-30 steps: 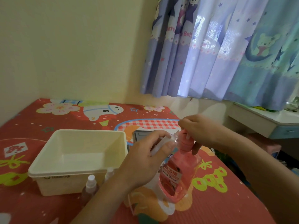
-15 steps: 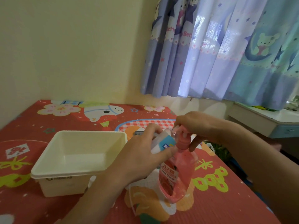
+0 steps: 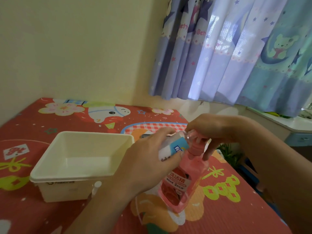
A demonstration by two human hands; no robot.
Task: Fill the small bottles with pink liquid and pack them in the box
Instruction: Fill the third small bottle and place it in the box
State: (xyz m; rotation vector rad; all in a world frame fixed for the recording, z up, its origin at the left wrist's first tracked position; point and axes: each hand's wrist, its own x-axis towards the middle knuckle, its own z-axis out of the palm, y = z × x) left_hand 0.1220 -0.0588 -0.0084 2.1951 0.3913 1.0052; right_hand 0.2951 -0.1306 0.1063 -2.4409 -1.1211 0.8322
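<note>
left hand [image 3: 145, 166]: bare, no glove, no ring to see
right hand [image 3: 214, 129]: bare, no glove, no ring to see
arms: bare from each hand back to the picture's edge, no sleeve, no watch

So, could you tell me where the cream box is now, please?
In the head view, the cream box sits left on the red mat, beside the left hand.

A single head-worn wide-angle camera looks forward and down from close above the red cartoon-printed mat [image 3: 42, 132], which fills the near view. Far off, the pale yellow wall [image 3: 76, 48] rises left and the blue patterned curtain [image 3: 236, 56] hangs right.
</note>
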